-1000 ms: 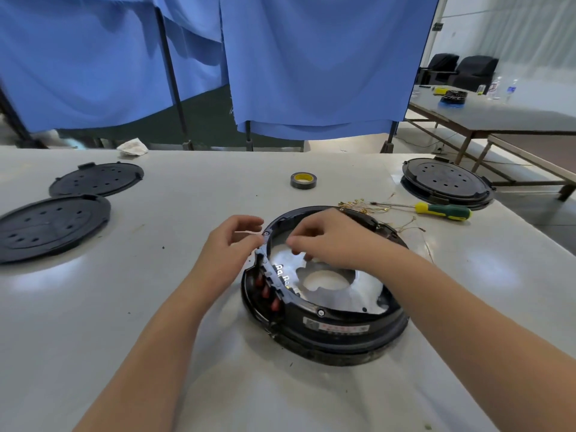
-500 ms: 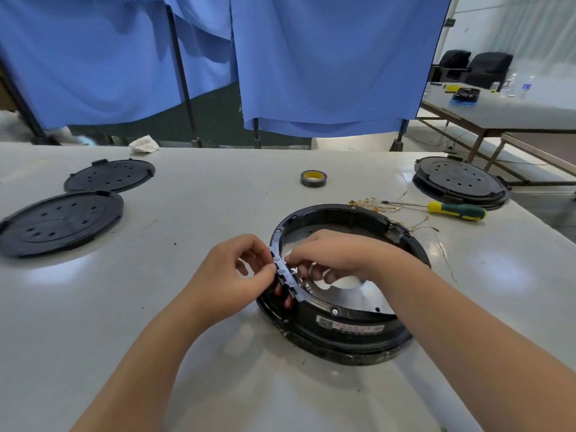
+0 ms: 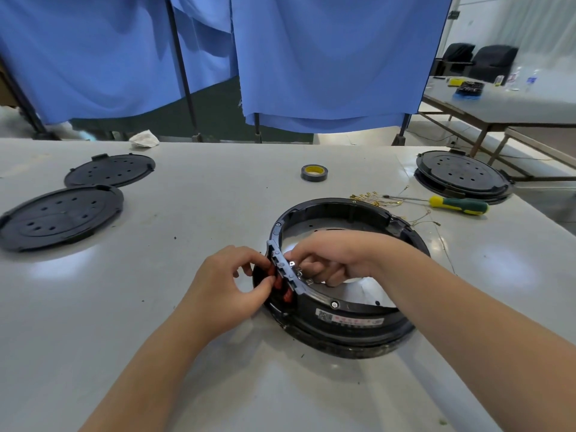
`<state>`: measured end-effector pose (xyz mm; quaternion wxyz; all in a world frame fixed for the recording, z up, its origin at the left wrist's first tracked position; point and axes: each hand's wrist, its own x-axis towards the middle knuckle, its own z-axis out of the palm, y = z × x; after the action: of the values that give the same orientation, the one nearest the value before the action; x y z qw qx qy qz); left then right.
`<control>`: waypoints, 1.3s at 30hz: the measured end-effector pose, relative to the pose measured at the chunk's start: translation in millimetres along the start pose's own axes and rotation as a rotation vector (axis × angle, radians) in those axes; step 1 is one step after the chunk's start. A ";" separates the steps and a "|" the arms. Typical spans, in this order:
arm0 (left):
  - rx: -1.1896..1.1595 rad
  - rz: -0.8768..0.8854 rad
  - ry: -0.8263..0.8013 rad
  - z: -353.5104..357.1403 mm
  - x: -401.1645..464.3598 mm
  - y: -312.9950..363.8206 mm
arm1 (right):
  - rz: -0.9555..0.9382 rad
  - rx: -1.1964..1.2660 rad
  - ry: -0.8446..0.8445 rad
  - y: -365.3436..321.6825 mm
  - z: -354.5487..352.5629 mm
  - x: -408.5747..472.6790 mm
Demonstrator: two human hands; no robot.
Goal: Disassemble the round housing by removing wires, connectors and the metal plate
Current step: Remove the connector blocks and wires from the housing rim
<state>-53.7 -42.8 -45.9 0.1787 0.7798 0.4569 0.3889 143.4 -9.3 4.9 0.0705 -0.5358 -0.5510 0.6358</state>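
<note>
housing: round black housing (image 3: pixel 358 319) on bench (image 3: pixel 218 213), near centre-right
left hand (image 3: pixel 229 286): outside left rim, fingers pinching red connectors (image 3: pixel 282 288)
right hand (image 3: pixel 332 260): inside rim, fingers curled on terminals; grip unclear
plate: metal plate (image 3: pixel 371 291) inside housing

The room is bright and evenly lit from above. My white table (image 3: pixel 187 307) throws back soft glare patches: one at centre left of the frame, one at centre right, one low in the middle. Shadows are faint and short, pooling just under my forearms and the black housing (image 3: pixel 349 325). The metal plate (image 3: pixel 371 291) inside it shines almost white. The wide lens bows the table edge and stretches my arms toward the lower corners. The upper right background looks washed out and slightly soft.
</note>
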 end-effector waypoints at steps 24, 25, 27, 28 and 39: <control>0.157 0.088 -0.057 0.4 0.8 -2.9 | 0.058 0.124 -0.050 2.6 -5.5 1.3; 0.164 0.091 -0.060 0.4 0.5 -2.9 | 0.063 0.131 -0.042 2.8 -5.6 2.2; 0.170 0.092 -0.057 0.5 0.2 -2.5 | 0.077 0.159 -0.032 2.3 -5.1 3.7; 0.166 0.091 -0.053 0.5 0.3 -2.2 | 0.077 0.174 -0.030 1.8 -4.7 4.0; 0.147 0.116 -0.020 0.1 -0.4 -0.5 | 0.038 0.022 -0.008 -3.4 0.6 3.0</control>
<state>-54.0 -42.8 -46.4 0.1027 0.8197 0.4366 0.3563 140.1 -6.3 5.6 0.0622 -0.5430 -0.5339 0.6451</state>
